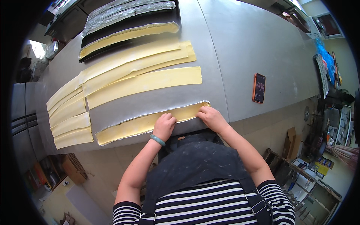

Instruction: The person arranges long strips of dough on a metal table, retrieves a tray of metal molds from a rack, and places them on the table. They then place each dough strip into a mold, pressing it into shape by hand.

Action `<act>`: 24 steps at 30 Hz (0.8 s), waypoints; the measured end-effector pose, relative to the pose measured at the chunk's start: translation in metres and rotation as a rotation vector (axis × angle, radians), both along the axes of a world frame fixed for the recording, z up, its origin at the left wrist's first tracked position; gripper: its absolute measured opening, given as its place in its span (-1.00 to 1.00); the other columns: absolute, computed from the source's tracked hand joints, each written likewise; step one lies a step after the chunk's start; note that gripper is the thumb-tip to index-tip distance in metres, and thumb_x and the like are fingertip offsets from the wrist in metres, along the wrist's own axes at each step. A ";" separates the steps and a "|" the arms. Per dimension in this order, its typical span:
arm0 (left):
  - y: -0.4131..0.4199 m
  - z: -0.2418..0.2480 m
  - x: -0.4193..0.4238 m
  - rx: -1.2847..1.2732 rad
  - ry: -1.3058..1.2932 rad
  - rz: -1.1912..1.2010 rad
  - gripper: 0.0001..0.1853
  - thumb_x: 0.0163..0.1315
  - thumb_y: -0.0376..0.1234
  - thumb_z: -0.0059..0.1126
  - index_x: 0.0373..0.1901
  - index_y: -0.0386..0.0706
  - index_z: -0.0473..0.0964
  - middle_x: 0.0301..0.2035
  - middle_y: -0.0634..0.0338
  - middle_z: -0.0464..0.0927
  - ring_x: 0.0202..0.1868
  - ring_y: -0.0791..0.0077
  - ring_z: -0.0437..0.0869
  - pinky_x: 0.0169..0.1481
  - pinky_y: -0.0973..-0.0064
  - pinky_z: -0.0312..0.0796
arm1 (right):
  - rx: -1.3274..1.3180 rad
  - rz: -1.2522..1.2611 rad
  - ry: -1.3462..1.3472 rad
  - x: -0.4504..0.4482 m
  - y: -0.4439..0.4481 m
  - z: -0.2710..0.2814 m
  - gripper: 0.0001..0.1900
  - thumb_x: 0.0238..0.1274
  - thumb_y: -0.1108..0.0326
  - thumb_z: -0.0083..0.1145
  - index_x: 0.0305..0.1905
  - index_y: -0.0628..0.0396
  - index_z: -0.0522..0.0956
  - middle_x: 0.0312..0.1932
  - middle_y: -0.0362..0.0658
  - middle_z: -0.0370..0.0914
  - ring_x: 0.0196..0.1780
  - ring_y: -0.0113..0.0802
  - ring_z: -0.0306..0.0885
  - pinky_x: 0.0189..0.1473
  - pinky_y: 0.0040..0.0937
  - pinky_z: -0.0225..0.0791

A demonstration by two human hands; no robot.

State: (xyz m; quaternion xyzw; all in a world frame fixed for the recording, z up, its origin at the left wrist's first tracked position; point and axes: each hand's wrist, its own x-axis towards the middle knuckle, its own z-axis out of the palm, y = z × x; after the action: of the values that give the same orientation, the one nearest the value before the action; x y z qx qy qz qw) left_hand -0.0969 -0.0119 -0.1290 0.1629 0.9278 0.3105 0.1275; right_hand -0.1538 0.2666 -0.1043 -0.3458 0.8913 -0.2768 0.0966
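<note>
A long, narrow foil-lined mould (135, 123) lined with pale yellow dough lies at the near edge of the metal table. My left hand (165, 125) pinches the dough at the mould's near rim, right of its middle; a green bangle is on that wrist. My right hand (209, 117) presses its fingers on the dough near the right end. Beyond the mould lies a single flat dough strip (146, 84), with overlapping long strips (132, 60) behind it. Several shorter dough strips (70, 123) overlap at the left. The fingertips are partly hidden inside the mould.
A black tray (112, 48) at the far left holds another dough-lined mould (129, 36) and several foil-covered long moulds (129, 17). A phone in an orange case (259, 88) lies on the metal table (253, 42) to the right. A blue plastic bag (326, 62) is at the far right edge.
</note>
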 end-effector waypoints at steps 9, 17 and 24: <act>0.049 0.015 -0.041 -0.138 0.168 -0.037 0.06 0.10 0.08 0.46 0.57 -0.16 0.19 0.37 0.12 0.36 0.40 0.16 0.33 0.54 0.15 0.11 | -0.153 -0.763 -0.764 0.000 0.023 -0.013 -0.48 0.42 0.20 0.32 0.25 0.27 0.37 -0.09 -0.05 0.53 -0.17 -0.38 0.64 -0.15 -0.35 0.61; 0.063 -0.005 -0.031 -0.396 0.218 -0.141 0.28 -0.02 0.24 0.46 0.64 -0.16 0.04 0.59 0.07 0.07 0.62 0.14 0.05 0.70 0.01 -0.22 | -0.335 -0.807 -0.893 0.002 0.021 -0.039 -0.57 0.39 0.28 0.32 0.19 0.21 0.40 -0.13 -0.17 0.50 -0.28 -0.50 0.60 -0.27 -0.48 0.57; -0.017 0.039 -0.008 -0.291 0.157 0.083 0.61 -0.37 0.31 0.60 0.68 -0.17 -0.15 0.64 0.07 -0.10 0.68 0.12 -0.16 0.71 -0.08 -0.46 | 0.078 -0.605 -0.179 -0.001 0.004 -0.003 -0.21 0.10 0.12 0.53 0.41 0.04 0.36 0.19 -0.05 0.47 0.27 -0.11 0.45 0.29 -0.11 0.38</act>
State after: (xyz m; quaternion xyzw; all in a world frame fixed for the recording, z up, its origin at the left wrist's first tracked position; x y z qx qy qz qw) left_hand -0.1048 -0.0293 -0.0896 0.1281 0.9760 0.1643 0.0642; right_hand -0.1545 0.2706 -0.1076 -0.0353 0.9516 -0.2880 0.1013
